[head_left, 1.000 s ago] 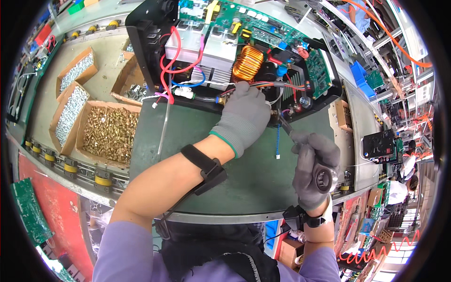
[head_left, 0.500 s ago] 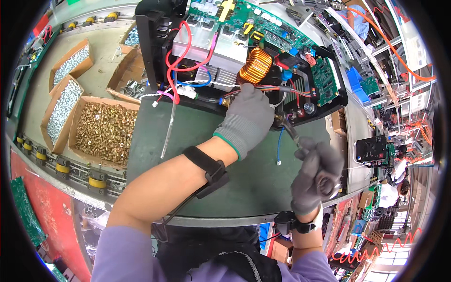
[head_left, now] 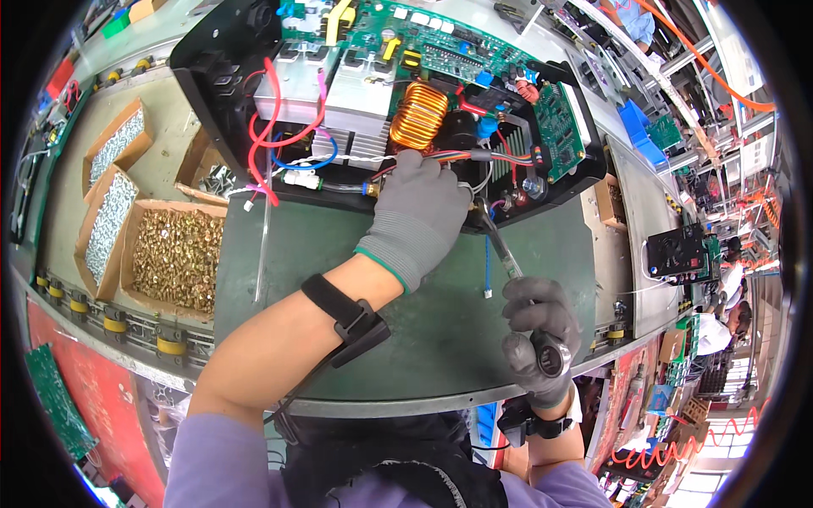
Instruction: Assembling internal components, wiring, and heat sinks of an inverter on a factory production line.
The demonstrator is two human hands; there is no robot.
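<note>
Head view. Black case [head_left: 559, 191] at the far side of the bench [head_left: 364, 347], open side up, so coil [head_left: 419, 116], circuit board [head_left: 474, 52] and wires are exposed. Its near edge faces the worker, within reach of both hands.

Left hand [head_left: 419, 212], gloved, presses in at that edge, just below the coil and beside the wire bundle [head_left: 500, 157]. Probably steadying something there; fingertips are hidden behind the glove, so cannot tell whether they pinch or merely rest.

Right hand [head_left: 542, 339], gloved, is curled round the near end of a wrench [head_left: 506, 252]; ring end pokes out at the heel of the palm. Far end meets the case's near edge, right of the left hand. Gripping so far back likely gives leverage.

Containers, left side: open cardboard boxes, presumably to keep small parts sorted. Largest box [head_left: 165, 306] is heaped with brass-coloured fasteners [head_left: 178, 258]. Two narrower boxes beyond it hold silver screws [head_left: 110, 224]. Another, tucked near the case's left corner, holds loose metal pieces [head_left: 218, 182]. Right of the case, a small box [head_left: 608, 203] holds dark little parts.
</note>
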